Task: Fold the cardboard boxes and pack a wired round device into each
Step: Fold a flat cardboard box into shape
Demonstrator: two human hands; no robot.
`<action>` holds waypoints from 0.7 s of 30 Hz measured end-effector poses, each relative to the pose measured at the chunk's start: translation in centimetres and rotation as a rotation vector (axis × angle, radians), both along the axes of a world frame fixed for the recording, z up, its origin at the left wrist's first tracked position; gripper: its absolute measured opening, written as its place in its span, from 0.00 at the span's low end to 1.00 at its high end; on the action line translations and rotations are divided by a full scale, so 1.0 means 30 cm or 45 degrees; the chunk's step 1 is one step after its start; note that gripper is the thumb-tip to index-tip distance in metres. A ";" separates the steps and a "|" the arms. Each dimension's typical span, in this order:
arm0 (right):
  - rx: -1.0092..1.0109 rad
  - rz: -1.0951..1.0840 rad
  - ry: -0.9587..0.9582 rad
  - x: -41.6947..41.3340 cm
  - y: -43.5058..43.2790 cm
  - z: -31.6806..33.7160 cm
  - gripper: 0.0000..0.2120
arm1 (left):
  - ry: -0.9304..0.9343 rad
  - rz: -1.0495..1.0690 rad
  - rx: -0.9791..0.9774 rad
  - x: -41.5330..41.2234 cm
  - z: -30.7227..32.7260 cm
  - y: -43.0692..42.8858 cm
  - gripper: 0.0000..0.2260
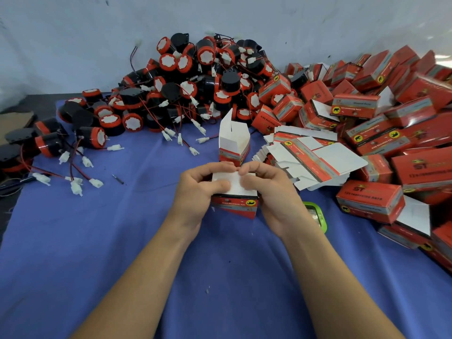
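A small packing workshop: a cloth-covered surface (122, 241) carries a heap of identical wired devices (195, 77), a stack of flat cartons (318, 157) and a big pile of folded red boxes (391, 113), against a bare wall (73, 33)

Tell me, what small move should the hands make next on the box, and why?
Probably tuck the white flap into the box: left hand and right hand grip it, thumbs pressing that flap, which seems not yet closed.
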State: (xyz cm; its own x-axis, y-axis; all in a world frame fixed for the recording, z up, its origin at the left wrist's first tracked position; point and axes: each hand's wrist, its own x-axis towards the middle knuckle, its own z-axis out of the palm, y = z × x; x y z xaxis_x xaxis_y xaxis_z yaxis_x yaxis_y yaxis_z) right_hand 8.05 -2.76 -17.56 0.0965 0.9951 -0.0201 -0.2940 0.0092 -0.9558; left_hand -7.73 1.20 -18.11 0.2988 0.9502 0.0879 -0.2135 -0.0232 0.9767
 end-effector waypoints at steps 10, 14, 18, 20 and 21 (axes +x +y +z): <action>0.035 -0.116 -0.175 -0.026 0.002 0.007 0.14 | -0.010 0.193 -0.019 0.011 -0.005 -0.011 0.12; 0.008 -0.021 0.086 -0.015 -0.003 0.016 0.18 | -0.041 0.208 0.012 0.018 0.006 -0.016 0.19; 0.008 -0.020 0.019 -0.031 0.000 0.006 0.21 | 0.009 0.271 0.043 0.018 0.007 -0.019 0.19; 0.022 -0.043 -0.074 -0.044 0.002 0.001 0.20 | 0.031 0.298 0.038 0.022 0.011 -0.019 0.19; 0.024 -0.060 -0.116 -0.049 0.004 -0.001 0.19 | 0.034 0.303 0.033 0.025 0.012 -0.020 0.19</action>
State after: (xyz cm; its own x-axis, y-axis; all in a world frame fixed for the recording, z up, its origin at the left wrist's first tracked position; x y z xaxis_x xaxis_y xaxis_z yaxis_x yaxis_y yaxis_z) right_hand 6.57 -2.63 -17.59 0.1439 0.9895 0.0098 -0.2045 0.0394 -0.9781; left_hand -6.97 0.60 -17.75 0.0693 0.9917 0.1080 -0.1729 -0.0946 0.9804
